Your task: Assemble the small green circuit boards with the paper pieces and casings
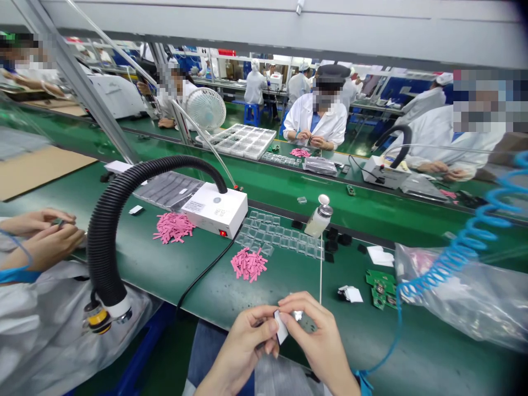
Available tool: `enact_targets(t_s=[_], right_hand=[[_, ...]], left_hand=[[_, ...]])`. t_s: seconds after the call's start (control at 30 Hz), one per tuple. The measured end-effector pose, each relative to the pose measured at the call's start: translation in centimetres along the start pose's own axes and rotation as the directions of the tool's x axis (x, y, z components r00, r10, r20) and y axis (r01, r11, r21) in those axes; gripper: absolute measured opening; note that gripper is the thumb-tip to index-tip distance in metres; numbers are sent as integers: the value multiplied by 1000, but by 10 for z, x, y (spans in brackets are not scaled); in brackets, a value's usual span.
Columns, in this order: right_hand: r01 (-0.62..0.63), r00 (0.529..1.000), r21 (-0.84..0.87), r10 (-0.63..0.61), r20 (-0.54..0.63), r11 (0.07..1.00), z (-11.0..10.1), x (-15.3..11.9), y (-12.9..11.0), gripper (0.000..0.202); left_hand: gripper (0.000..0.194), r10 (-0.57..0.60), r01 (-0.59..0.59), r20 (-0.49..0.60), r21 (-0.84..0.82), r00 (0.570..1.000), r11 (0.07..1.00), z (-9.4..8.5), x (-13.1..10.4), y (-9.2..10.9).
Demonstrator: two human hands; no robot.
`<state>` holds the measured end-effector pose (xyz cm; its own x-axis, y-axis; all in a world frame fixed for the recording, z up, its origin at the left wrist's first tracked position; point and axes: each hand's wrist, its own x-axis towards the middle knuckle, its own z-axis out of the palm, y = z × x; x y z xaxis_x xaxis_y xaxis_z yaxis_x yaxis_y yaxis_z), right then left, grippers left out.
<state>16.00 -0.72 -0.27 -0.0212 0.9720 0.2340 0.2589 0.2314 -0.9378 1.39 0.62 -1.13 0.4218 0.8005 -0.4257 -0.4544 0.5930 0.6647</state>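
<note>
Low in the centre, my left hand (251,336) and my right hand (317,329) pinch a small flat white piece (281,330) between thumbs and fingers. It is tilted and has a dark edge; what it is exactly does not show. A blue wrist strap (363,380) is on my right wrist. Ahead of my hands lies a heap of pink strips (248,265), with rows of transparent square plastic pieces (280,235) behind it. To the right are a small stack of white and black pieces (350,294) and green circuit boards (381,288).
A white box (216,208) with a black flexible hose (101,231) stands left of centre. A pump bottle (319,217), a plastic bag (462,297) and a coiled blue cord (466,234) are to the right. A co-worker's hands (45,242) work at left; others sit across the green line.
</note>
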Motion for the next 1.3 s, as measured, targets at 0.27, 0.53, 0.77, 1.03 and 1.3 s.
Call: enact_targets(t_s=[0.27,0.53,0.77,1.03,1.3], right_hand=[[-100,993,54,96,73,994,-4,4,-3,11],[29,997,51,-25,-69,998,0,0,-1,13],[-102,981,81,114,-157,991,-4,1,18,17],[-164,984,-313,134,-113,936,-12,7,77,1],[9,1000,-553,-18,-12,833,0,34,78,13]], left_hand=[[37,-31,30,35,29,999,999,0,-3,-2],[29,-83,93,62,-180,995,979,0,3,-5],[16,-141,73,-138,-412,980,908,-4,5,1],[20,-98,-86,-326,-507,940,858,-20,-2,15],[19,-18,-187,-356,-534,934,824,-36,-8,22]])
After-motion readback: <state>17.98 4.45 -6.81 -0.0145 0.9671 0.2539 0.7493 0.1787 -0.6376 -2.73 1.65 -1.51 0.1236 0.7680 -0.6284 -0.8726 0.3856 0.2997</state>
